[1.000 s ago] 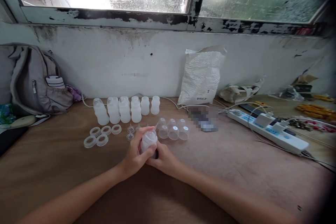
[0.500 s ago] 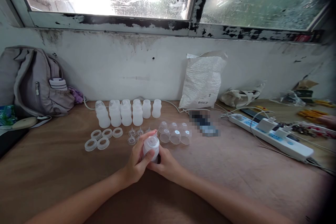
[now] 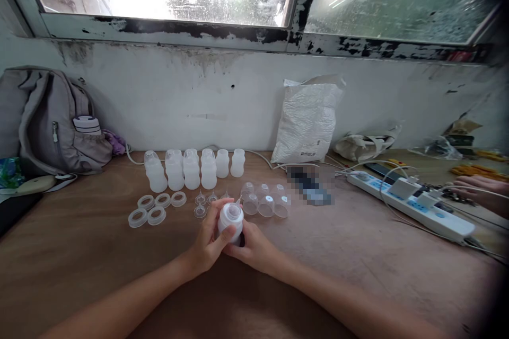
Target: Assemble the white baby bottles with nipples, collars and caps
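Observation:
I hold a small white baby bottle (image 3: 229,221) with a clear nipple on top, tilted a little. My left hand (image 3: 207,243) is closed around its upper left side, thumb across the front. My right hand (image 3: 254,246) grips it lower on the right; some of its fingers are hidden behind the bottle. Just beyond my hands lie several clear nipples (image 3: 200,212), partly covered by my left fingers. Several clear dome caps (image 3: 266,206) stand to their right. To the left lie several translucent rings (image 3: 156,216). Several frosted bottles (image 3: 191,170) stand in a row behind.
A white padded mailer (image 3: 306,119) leans on the wall. On the right lies a power strip (image 3: 413,206) with plugged chargers and loose cables. Another person's hand (image 3: 483,190) is at the right edge. A grey backpack (image 3: 59,122) sits at the far left.
The bottle has tipped slightly toward me, showing more of its nipple end, still in both my hands. The other person's hand has come further into view at the right edge.

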A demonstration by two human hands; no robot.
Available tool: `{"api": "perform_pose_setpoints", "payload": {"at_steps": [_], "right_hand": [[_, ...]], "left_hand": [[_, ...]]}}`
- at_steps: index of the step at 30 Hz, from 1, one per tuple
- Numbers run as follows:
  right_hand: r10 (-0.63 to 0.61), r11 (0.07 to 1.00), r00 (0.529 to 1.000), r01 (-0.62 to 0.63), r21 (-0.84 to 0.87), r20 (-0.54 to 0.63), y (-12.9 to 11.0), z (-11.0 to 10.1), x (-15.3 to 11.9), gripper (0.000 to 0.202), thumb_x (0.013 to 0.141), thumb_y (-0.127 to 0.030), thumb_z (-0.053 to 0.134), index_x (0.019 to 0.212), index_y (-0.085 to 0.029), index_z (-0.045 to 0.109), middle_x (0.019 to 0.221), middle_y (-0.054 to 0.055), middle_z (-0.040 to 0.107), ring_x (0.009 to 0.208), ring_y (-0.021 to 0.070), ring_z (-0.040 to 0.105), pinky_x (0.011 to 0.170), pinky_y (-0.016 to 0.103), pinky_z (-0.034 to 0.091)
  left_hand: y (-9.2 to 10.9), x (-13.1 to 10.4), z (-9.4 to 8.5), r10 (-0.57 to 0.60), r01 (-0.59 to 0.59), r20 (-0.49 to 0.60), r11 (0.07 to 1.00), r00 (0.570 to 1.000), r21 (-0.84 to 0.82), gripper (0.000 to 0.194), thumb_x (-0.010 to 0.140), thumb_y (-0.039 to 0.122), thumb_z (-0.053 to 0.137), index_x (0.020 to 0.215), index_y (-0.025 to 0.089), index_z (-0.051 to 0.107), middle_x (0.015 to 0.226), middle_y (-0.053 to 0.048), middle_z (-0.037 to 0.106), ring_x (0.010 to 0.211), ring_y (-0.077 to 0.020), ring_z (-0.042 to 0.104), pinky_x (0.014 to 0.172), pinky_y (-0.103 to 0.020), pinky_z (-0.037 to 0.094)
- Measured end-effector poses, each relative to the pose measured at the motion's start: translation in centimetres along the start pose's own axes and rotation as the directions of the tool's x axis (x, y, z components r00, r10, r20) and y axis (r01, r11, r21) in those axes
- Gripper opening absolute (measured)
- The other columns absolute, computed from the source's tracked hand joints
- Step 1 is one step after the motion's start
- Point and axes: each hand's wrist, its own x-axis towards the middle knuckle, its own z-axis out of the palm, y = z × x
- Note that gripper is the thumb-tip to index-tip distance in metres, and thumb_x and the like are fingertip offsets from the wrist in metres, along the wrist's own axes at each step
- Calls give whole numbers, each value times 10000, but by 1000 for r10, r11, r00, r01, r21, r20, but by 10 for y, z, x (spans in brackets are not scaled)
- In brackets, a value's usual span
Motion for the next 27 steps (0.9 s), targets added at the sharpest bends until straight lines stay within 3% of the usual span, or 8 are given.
{"api": "perform_pose_setpoints", "payload": {"at_steps": [5,7,10,12,17,22,27], "right_hand": [[15,992,969,16,-123,245,-9,-33,3,442,683,-242,614,1090,-162,459,1021,62,556,866,173,529,740,279,433],[27,979,943,43,-200,331,-17,-53,6,374,696,-190,576,1059,-159,489,948,52,575,779,145,529,682,252,429],[59,941,965,32,-338,255,-37,-80,11,177,777,-194,478,926,-160,567,730,17,582,615,102,493,573,217,384],[68,922,980,10,-386,186,-53,-91,15,194,823,-269,445,925,-165,573,602,-13,533,527,82,449,508,201,339],[131,870,974,-23,-493,187,-85,-84,28,332,760,-471,523,926,-187,569,595,-23,515,503,76,437,477,200,289],[220,795,954,-55,-605,203,-90,-71,30,417,717,-567,510,941,-220,560,708,23,554,671,152,497,515,220,317],[281,810,921,-76,-581,271,-87,-85,28,394,710,-531,543,941,-215,587,747,33,577,699,162,527,542,231,349]], "left_hand": [[-2,1,-2,20,-22,32,997,999,75,360,851,291,426,1181,202,315,1118,-105,506,1032,-220,484,923,-390,347],[-3,1,-2,26,-29,31,994,999,110,360,854,299,414,1184,199,307,1092,-102,509,1007,-218,489,897,-381,361],[-4,1,-4,24,-30,38,984,999,177,371,851,304,416,1188,195,305,1044,-93,513,988,-218,486,870,-369,367],[-5,1,-5,24,-32,40,978,999,204,381,843,310,434,1186,197,312,1014,-83,517,958,-211,491,846,-353,373],[-8,2,-6,35,-41,36,983,999,177,436,794,312,524,1170,216,325,1020,-61,509,883,-178,504,776,-308,397],[-10,7,-3,-69,47,162,990,984,134,684,621,316,704,1180,210,325,1114,-72,470,977,-210,472,812,-317,391],[-10,10,-1,-320,310,300,947,899,81,386,600,293,704,892,151,496,761,3,526,669,-123,478,581,-236,382]]}}
